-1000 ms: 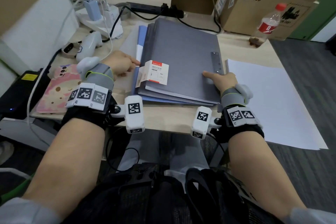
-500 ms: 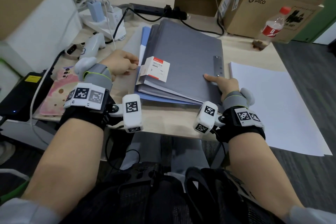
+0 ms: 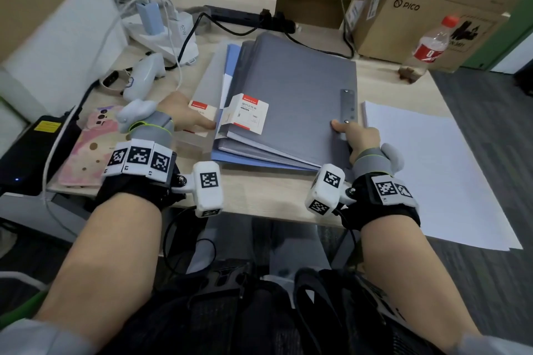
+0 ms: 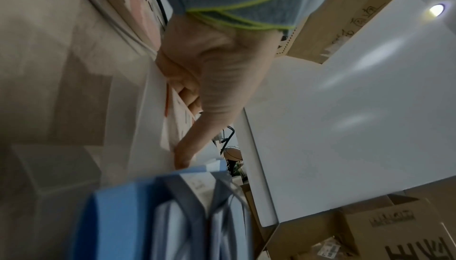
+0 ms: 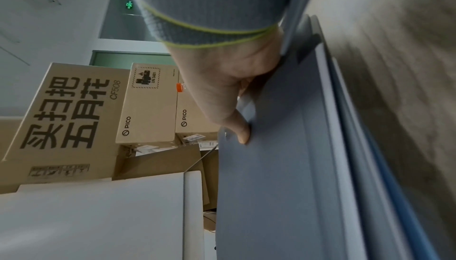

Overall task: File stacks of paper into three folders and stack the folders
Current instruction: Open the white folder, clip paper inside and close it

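Since the earlier frame, left hand [image 3: 184, 112] has slid onto a label [image 3: 202, 107], fingers flat; right hand [image 3: 356, 138] pinches the folders' [image 3: 291, 95] lower-right corner, frame centre; paper [image 3: 427, 170] at right.

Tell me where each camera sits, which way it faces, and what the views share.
Head: looks forward and down at the stacked grey plastic folders on the desk; both forearms, left hand, right hand.
Left wrist: looks along the left hand toward the folders' edges.
Right wrist: looks along the right hand, thumb on the top cover.
Shared: the folder stack appears in all three.
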Available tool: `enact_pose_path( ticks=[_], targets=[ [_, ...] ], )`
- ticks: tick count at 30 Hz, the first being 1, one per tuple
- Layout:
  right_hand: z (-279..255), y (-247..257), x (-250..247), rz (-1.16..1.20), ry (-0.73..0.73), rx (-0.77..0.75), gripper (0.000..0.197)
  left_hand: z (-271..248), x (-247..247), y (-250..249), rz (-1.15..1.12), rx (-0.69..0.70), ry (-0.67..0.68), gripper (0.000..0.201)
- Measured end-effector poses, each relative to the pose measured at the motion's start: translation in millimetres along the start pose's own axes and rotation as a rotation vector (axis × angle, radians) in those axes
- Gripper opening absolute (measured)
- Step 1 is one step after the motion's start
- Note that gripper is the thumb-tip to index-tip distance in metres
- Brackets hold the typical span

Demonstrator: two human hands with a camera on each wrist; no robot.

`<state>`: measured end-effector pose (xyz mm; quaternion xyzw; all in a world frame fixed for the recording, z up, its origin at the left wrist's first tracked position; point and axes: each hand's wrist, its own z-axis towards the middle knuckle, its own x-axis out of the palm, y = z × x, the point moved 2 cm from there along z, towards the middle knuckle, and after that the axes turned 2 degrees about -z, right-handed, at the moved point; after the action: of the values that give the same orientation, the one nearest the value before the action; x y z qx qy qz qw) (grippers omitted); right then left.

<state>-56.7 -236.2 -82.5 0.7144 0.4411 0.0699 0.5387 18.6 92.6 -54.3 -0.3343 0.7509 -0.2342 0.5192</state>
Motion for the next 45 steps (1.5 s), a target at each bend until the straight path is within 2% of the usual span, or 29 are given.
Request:
enact_pose_path(
  ticks=[2, 5, 8, 11, 16, 19, 23, 25, 27, 30, 32, 34, 35, 37, 42, 45],
  targets=[
    [3, 1, -2, -0.035, -0.033, -0.032, 0.061, -2, 2, 1, 0.029, 0.007, 0.017, 0.032],
    [5, 0, -3, -0.043, -0.042, -0.042, 0.062, -5, 6, -3, 0.059, 0.021, 0.057, 0.025],
    [5, 0, -3, -0.025, -0.038, -0.027, 0.063, -11, 12, -8, 0.063, 0.052, 0.113, 0.033],
    [6, 2, -4, 0.009, -0.023, -0.015, 0.063, -15, 14, -10, 0.005, 0.010, 0.142, 0.034],
    [6, 2, -4, 0.045, 0.030, 0.011, 0.068, -17, 19, -13, -0.263, -0.084, 0.190, 0.051],
    [8, 1, -4, 0.066, 0.048, 0.022, 0.068, -23, 25, -20, -0.393, -0.102, 0.242, 0.019],
    [7, 0, -4, 0.076, 0.054, 0.027, 0.066, -29, 27, -28, -0.544, -0.063, 0.292, 0.018],
    [7, -1, -3, 0.084, 0.055, 0.024, 0.064, -29, 30, -24, -0.590, -0.091, 0.306, 0.016],
    [5, 0, -3, 0.087, 0.057, 0.010, 0.060, -32, 32, -21, -0.615, -0.086, 0.253, 0.011],
    [3, 1, -5, 0.087, 0.057, 0.010, 0.060, -35, 31, -19, -0.640, -0.041, 0.198, 0.021],
    [1, 2, -8, 0.095, 0.055, 0.008, 0.056, -38, 24, -18, -0.663, -0.030, 0.286, 0.029],
    [3, 2, -10, 0.102, 0.065, 0.002, 0.050, -42, 10, -17, -0.654, -0.039, 0.318, 0.022],
    [3, 1, -10, 0.108, 0.077, 0.001, 0.048, -43, 1, -18, -0.659, -0.025, 0.273, 0.017],
    [2, 2, -12, 0.111, 0.091, -0.003, 0.046, -41, -15, -19, -0.675, 0.047, 0.100, 0.014],
    [-2, 4, -13, 0.118, 0.093, -0.002, 0.047, -48, -42, -32, -0.671, 0.207, -0.276, 0.035],
    [-6, 3, -13, 0.129, 0.095, 0.003, 0.047, -53, -52, -41, -0.667, 0.326, -0.425, 0.041]
  ],
)
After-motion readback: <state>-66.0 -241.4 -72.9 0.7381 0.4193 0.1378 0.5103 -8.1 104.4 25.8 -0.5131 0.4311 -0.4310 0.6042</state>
